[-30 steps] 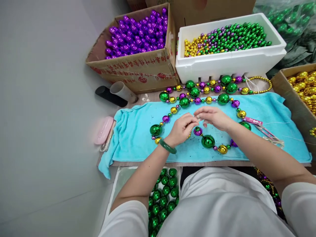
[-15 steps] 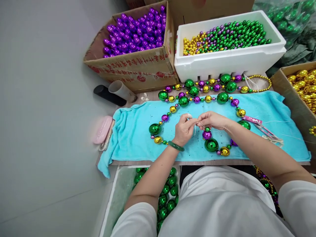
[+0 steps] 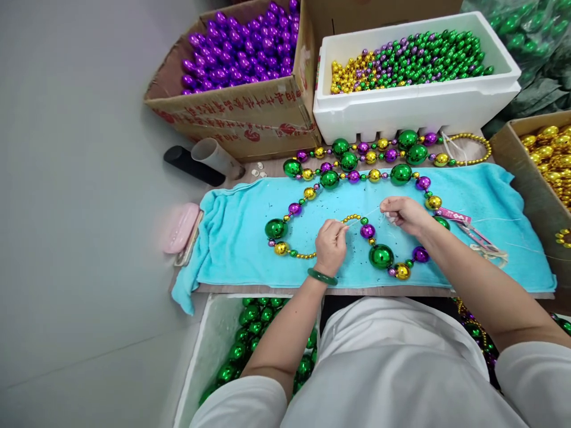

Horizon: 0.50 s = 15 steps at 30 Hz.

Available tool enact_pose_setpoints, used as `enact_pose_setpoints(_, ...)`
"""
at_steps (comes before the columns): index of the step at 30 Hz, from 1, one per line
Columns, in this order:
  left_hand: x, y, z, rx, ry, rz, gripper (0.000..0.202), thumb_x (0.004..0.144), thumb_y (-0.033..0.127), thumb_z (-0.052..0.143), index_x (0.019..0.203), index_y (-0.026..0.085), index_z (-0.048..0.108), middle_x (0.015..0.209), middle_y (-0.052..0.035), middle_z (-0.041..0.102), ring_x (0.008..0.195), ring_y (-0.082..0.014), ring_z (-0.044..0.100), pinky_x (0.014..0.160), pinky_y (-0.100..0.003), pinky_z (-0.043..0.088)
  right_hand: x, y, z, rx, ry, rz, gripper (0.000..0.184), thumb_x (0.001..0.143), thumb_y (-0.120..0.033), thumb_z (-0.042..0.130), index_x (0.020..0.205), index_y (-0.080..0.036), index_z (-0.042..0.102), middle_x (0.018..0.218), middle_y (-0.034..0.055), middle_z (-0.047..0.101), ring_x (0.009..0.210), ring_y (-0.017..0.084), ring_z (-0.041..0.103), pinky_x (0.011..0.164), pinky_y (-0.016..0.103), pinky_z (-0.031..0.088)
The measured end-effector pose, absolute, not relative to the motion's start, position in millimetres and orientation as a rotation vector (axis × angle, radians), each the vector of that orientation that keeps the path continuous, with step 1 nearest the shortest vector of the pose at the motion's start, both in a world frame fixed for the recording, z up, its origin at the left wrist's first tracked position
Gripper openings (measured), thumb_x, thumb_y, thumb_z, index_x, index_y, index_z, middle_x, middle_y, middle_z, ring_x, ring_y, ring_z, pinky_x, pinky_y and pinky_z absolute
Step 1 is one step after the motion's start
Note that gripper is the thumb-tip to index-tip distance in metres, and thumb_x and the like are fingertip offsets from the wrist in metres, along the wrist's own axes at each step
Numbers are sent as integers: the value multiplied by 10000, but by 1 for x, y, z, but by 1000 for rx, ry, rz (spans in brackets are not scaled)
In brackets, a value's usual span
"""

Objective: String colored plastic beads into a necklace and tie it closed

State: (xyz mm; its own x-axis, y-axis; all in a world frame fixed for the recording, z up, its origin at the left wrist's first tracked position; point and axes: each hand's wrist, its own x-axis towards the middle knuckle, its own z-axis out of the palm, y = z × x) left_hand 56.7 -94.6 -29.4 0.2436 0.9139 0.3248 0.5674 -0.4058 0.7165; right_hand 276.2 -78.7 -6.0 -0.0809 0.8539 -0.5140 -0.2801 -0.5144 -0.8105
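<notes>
A long necklace (image 3: 380, 257) of shiny green, purple and gold beads lies in a loop on the turquoise towel (image 3: 236, 238). My left hand (image 3: 331, 245), with a green bangle at its wrist, is closed on the run of small gold beads; the beads show on both sides of the fingers. A thin pale string (image 3: 366, 213) stretches from there up to my right hand (image 3: 402, 214), which pinches it between thumb and fingers. Pink-handled snips (image 3: 479, 235) rest on the towel right of my right hand, partly over a pink label (image 3: 454, 215).
Behind the towel stand a carton of purple beads (image 3: 232, 110) and a white foam box (image 3: 414, 110) of small beads. Another strand (image 3: 417, 154) lies before the foam box. A gold-bead carton (image 3: 513, 148) is at right, a pink case (image 3: 181, 227) at left, green beads (image 3: 238, 351) below.
My hands have drawn apart: the right has moved right and slightly up with the string, now pulled straight. Small gold beads now show beside my left hand.
</notes>
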Motion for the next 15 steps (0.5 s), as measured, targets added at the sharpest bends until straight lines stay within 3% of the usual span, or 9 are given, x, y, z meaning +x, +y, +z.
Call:
enact_pose_setpoints(2, 59, -102, -31, 1943, 1386, 940, 241, 881, 269, 484, 661, 197, 550, 704, -15, 565, 751, -157, 529, 731, -285, 417, 276, -81, -8, -1325, -653, 1729, 168, 568, -242, 657, 636, -171, 521, 453, -73, 363, 390, 54, 285, 389, 198, 161)
enact_pose_setpoints(6, 67, -109, -27, 1679, 1401, 906, 281, 845, 316, 530, 598, 184, 510, 651, 6, 515, 690, -130, 499, 683, -263, 404, 270, -84, -5, -1090, -596, 1773, 174, 625, -263, 619, 645, -189, 463, 666, 3, 553, 570, 104, 506, 472, 207, 358)
enact_pose_setpoints(8, 72, -109, -22, 1440, 1289, 992, 250, 803, 311, 565, 598, 175, 519, 747, -16, 567, 764, -130, 539, 674, -251, 424, 267, -82, -1, -1006, -529, 1769, 191, 650, -281, 585, 632, -197, 414, 668, 3, 539, 595, 114, 524, 440, 194, 329)
enact_pose_setpoints(11, 81, -104, -16, 913, 1046, 1104, 209, 766, 322, 581, 645, 170, 504, 920, -48, 615, 893, -145, 595, 644, -230, 453, 258, -78, 3, -1036, -501, 1769, 232, 685, -330, 593, 660, -211, 395, 538, -48, 387, 489, 98, 439, 370, 179, 219)
enact_pose_setpoints(15, 91, -97, -12, 539, 824, 1097, 235, 803, 394, 583, 755, 187, 482, 845, -37, 618, 867, -142, 631, 626, -221, 465, 242, -78, -2, -1084, -574, 1840, 306, 652, -354, 672, 681, -208, 405, 499, -83, 319, 402, 64, 329, 352, 170, 161)
